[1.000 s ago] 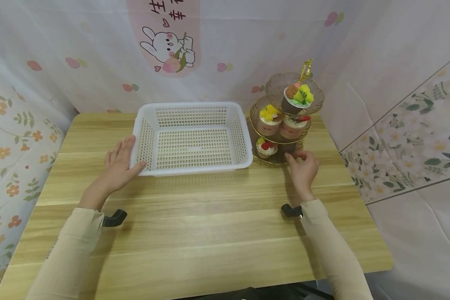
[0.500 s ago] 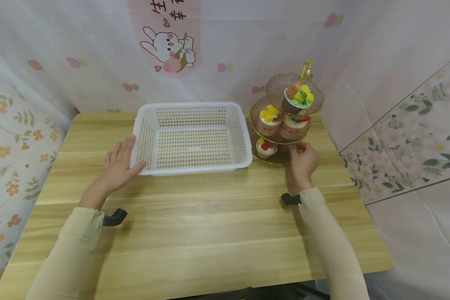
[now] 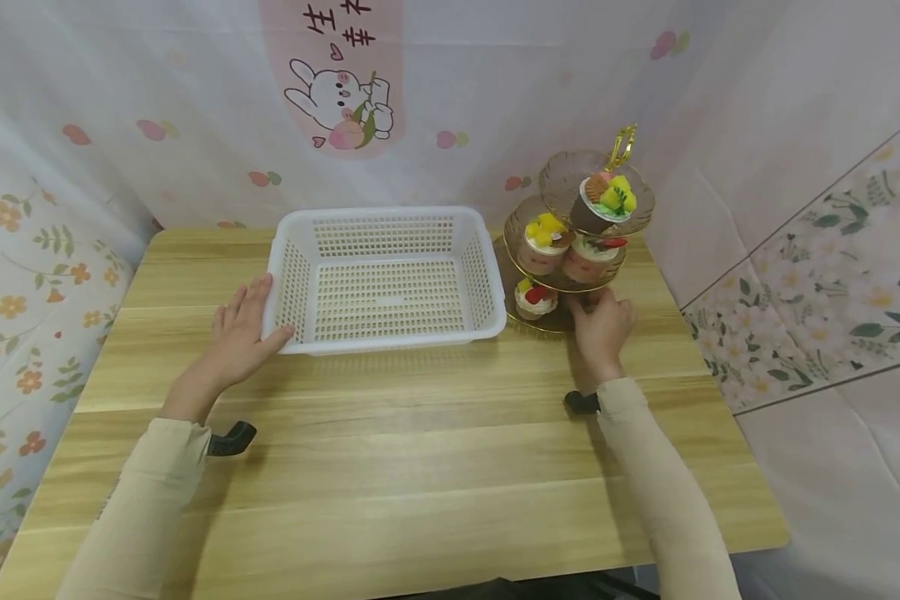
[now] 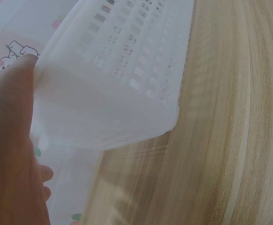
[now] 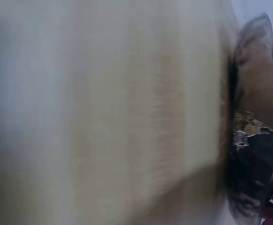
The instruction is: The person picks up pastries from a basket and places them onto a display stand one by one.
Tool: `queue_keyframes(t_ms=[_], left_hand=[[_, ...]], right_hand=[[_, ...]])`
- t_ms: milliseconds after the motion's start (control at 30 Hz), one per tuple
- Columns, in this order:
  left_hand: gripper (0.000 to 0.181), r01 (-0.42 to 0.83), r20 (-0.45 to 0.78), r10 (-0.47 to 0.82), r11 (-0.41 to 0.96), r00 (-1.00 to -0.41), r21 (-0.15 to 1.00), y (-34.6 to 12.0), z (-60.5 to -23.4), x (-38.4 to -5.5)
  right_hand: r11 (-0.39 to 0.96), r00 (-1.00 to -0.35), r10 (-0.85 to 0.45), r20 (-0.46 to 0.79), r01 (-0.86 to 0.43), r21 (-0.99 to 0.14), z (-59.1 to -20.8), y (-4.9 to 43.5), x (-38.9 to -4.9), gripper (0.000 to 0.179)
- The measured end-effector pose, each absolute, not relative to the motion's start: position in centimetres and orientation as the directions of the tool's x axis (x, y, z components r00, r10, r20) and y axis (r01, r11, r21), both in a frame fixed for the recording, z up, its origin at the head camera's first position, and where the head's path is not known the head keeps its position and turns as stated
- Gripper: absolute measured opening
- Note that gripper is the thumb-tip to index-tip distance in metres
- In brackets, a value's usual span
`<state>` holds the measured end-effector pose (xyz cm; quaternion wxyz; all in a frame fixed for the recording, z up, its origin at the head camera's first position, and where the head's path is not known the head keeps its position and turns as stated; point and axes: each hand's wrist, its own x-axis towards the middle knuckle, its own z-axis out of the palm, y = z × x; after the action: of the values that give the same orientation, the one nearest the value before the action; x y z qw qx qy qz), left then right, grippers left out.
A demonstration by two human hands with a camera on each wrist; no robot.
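Note:
In the head view my left hand (image 3: 238, 333) lies against the left end of a white plastic basket (image 3: 378, 343), fingers straight along its outside and thumb at the front corner. Its thumb (image 4: 14, 93) is at the basket's rim in the left wrist view. My right hand (image 3: 603, 332) reaches in at the right front of the bottom tier of a three-tiered stand (image 3: 551, 327). Its fingertips are partly hidden under the middle tier, so I cannot tell what they hold. A small cupcake (image 3: 536, 302) with red and yellow topping sits on that tier, left of the hand.
Two fruit-topped cups, one yellow-topped (image 3: 543, 243) and one red-topped (image 3: 589, 258), fill the middle tier. A dark cupcake (image 3: 603, 204) stands on the top tier under a gold handle (image 3: 621, 148). Patterned curtains (image 3: 450, 100) close off the table's back and sides.
My right hand first moved further under the middle tier, then shifted slightly left and down, still at the bottom tier. My left hand stays at the basket. The head view tilted slightly.

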<state>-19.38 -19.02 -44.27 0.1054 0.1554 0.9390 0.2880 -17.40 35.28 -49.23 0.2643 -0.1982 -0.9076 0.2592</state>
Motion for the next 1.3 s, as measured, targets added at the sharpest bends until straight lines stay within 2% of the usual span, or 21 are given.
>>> queue_keyframes(t_ms=[167, 400, 600, 800, 933, 1100, 1233, 1300], left_hand=[[0.088, 0.229, -0.111, 0.354, 0.782, -0.929, 0.579, -19.2, -44.2, -19.3], [0.088, 0.223, -0.113, 0.349, 0.782, -0.93, 0.583, -19.5, -44.3, -19.4], [0.088, 0.222, -0.118, 0.354, 0.779, -0.928, 0.586, -19.5, -44.4, -19.4], [0.088, 0.227, -0.121, 0.364, 0.771, -0.923, 0.595, -19.3, -44.3, -19.4], [0.088, 0.232, -0.12, 0.371, 0.769, -0.921, 0.596, -19.1, -44.3, -19.4], [0.088, 0.244, -0.111, 0.38, 0.764, -0.918, 0.598, -19.0, -44.4, -19.4], [0.088, 0.244, -0.096, 0.374, 0.757, -0.922, 0.605, -19.2, -44.4, -19.4], [0.088, 0.242, -0.095, 0.372, 0.756, -0.923, 0.608, -19.3, -44.4, -19.4]], right_hand=[[0.779, -0.78, 0.5, 0.377, 0.215, -0.589, -49.6, 34.9, -16.6, 0.032], [0.829, -0.81, 0.442, 0.384, 0.206, -0.52, -49.0, 34.3, -16.4, 0.033], [0.855, -0.817, 0.411, 0.405, 0.191, -0.482, -49.7, 34.8, -16.4, 0.025], [0.86, -0.846, 0.397, 0.355, 0.208, -0.466, -50.3, 34.8, -16.2, 0.019], [0.867, -0.85, 0.399, 0.345, 0.228, -0.443, -49.7, 34.8, -16.4, 0.021], [0.867, -0.812, 0.386, 0.438, 0.157, -0.473, -49.0, 35.7, -17.6, 0.032], [0.88, -0.857, 0.266, 0.441, 0.029, -0.474, -48.4, 36.3, -19.4, 0.044], [0.864, -0.872, 0.249, 0.421, 0.003, -0.503, -48.3, 36.5, -20.0, 0.047]])
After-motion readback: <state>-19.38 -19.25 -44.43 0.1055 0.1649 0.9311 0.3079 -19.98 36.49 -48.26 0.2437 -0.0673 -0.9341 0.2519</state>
